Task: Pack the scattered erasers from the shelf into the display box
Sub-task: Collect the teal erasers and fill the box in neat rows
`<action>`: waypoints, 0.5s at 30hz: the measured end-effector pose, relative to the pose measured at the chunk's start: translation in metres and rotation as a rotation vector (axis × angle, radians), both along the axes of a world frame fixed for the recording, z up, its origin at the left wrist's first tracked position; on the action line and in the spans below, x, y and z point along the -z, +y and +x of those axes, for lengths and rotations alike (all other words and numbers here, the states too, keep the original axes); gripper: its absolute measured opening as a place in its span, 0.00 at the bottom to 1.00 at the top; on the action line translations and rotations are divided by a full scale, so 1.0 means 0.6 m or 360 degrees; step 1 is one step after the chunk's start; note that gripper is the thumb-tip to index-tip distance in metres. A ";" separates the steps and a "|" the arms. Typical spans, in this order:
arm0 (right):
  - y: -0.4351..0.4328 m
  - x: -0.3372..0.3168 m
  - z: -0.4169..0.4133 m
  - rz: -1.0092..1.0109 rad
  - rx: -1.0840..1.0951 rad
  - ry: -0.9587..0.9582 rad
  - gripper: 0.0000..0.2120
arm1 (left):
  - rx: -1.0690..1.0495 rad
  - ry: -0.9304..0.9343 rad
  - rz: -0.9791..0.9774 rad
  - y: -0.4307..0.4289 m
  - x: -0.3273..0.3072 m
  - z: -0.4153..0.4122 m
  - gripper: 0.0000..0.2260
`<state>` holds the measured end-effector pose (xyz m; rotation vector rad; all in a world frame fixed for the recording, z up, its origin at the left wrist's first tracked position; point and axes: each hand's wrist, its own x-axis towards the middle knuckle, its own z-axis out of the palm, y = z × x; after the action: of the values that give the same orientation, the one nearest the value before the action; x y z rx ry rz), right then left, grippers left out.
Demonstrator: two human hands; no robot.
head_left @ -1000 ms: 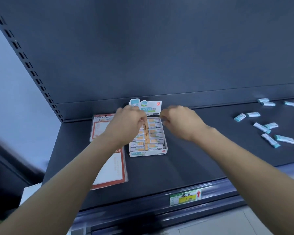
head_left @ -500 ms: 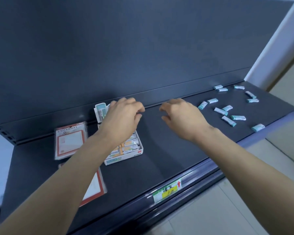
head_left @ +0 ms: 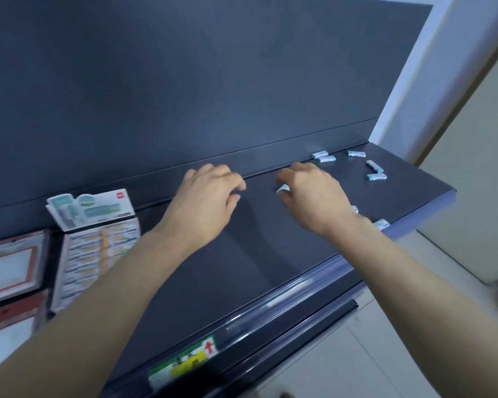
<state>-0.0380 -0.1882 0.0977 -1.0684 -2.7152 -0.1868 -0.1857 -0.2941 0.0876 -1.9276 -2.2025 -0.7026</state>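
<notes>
The left grip [head_left: 207,205] hovers released over the shelf [head_left: 256,254], its fingers loosely curled around nothing. Just beside it, the right grip [head_left: 314,196] pinches one teal-and-white eraser [head_left: 282,189] at its fingertips. Bare shelf lies between both grips and in front of them, out to the front rail [head_left: 285,294] with its price label [head_left: 184,361]. The back panel [head_left: 184,96] rises just beyond the knuckles. Right of the right grip, toward the shelf's open end, lie loose erasers [head_left: 376,176], and a stray eraser [head_left: 381,224] sits at the front edge by its wrist. Well left of the left grip stands the display box [head_left: 95,254], holding blurred rows of packed erasers, with its header card [head_left: 92,208] at the back. Red-framed cards [head_left: 12,262] lie further left.
</notes>
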 end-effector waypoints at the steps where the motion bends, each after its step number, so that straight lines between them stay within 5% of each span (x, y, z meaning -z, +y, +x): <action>1: 0.028 0.000 0.023 -0.0005 0.0008 -0.0002 0.11 | 0.0007 -0.0006 -0.0029 0.027 0.003 0.022 0.09; 15: 0.299 0.046 0.208 -0.0219 0.0030 -0.0100 0.11 | 0.0113 -0.0013 -0.0523 0.304 0.104 0.197 0.11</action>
<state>0.0871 -0.0085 0.0700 -1.1436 -2.8098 -0.0375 -0.0676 -0.1118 0.0251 -2.1620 -2.3888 -0.3735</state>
